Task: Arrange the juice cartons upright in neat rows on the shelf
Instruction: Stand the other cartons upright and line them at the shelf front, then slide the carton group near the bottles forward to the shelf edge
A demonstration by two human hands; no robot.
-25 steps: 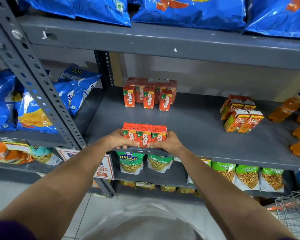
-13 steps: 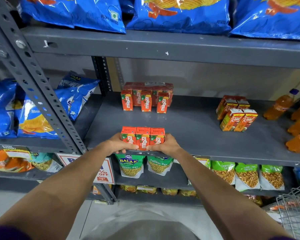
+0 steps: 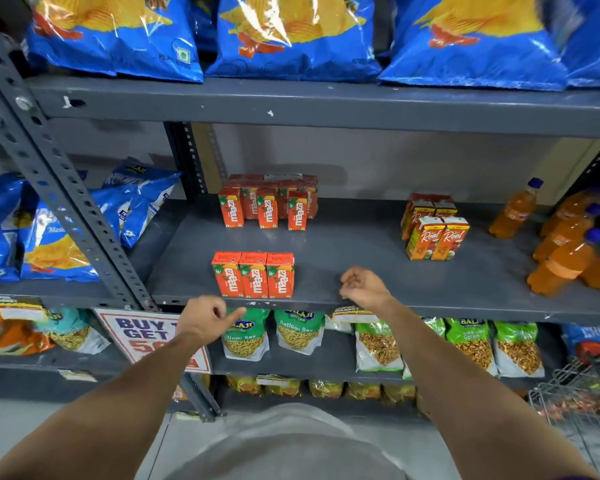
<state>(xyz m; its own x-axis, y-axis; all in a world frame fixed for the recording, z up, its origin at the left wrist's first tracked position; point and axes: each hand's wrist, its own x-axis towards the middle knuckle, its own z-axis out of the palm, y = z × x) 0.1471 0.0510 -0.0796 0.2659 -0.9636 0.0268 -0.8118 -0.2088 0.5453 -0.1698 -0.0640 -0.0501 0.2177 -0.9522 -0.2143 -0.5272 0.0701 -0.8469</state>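
Currently both hands are off the cartons. My left hand (image 3: 205, 318) hangs just below the front lip of the grey shelf (image 3: 361, 251), fingers curled loosely with the thumb sticking out to the right; the grip is slack and holds nothing. My right hand (image 3: 362, 287) sits at the shelf's front edge, fingers bent inward in a loose half-curl, likewise empty.

Between the two hands, slightly above the left one and to the left of the right one, stands the front row of three Maaza juice cartons (image 3: 253, 275). They are upright, labels facing me, sides touching, close to the shelf lip. Neither hand touches them; the right hand is clearly apart from the row, the left is near its lower left corner but below the shelf.

Farther back from both hands, toward the rear wall, is the back group of Maaza cartons (image 3: 267, 202): three upright in front with small gaps between them, more packed behind. The count behind is unclear.

Up and right of my right hand, the Real juice cartons (image 3: 435, 230) stand upright in a small cluster, angled slightly. Beyond them at far right, orange drink bottles (image 3: 565, 244) lie tilted.

Above everything, blue chip bags (image 3: 291, 36) fill the upper shelf. Below my hands, green snack pouches (image 3: 298, 332) stand on the lower shelf, beside a partly hidden offer sign (image 3: 139, 336).
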